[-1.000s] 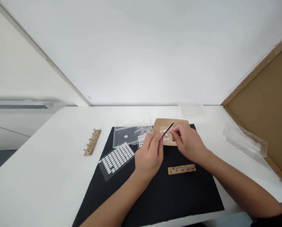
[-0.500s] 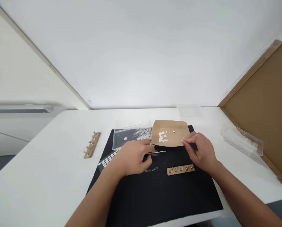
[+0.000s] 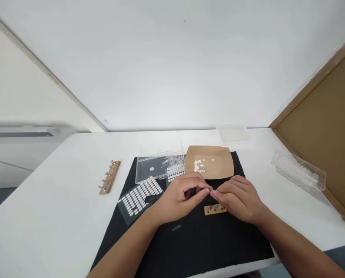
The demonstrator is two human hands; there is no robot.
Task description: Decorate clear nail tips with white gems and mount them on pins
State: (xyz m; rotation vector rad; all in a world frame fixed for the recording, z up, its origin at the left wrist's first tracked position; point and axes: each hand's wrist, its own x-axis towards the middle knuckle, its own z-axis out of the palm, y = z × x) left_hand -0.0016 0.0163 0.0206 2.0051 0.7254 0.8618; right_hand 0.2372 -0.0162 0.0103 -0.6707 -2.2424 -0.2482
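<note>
My left hand is closed, thumb and forefinger pinched at the right. A slim dark tool pokes out behind its palm, its far end hidden. My right hand is closed too, its fingertips meeting the left ones over a tiny item hidden between them. Under the right fingers lies a wooden strip with metal posts, partly covered. A clear nail tip rests on the black mat below the left hand. Just beyond the hands stands a brown paper tray with small white scraps.
A sheet of white oval stickers lies left, beside a shallow clear box and a heap of clear nail tips. Another wooden strip with posts sits far left. Clear boxes and a cardboard box stand right.
My right hand has let go of the paper tray and come down to meet my left hand, which moved right. The tool's curved tip no longer shows. Fewer nail tips show on the mat.
</note>
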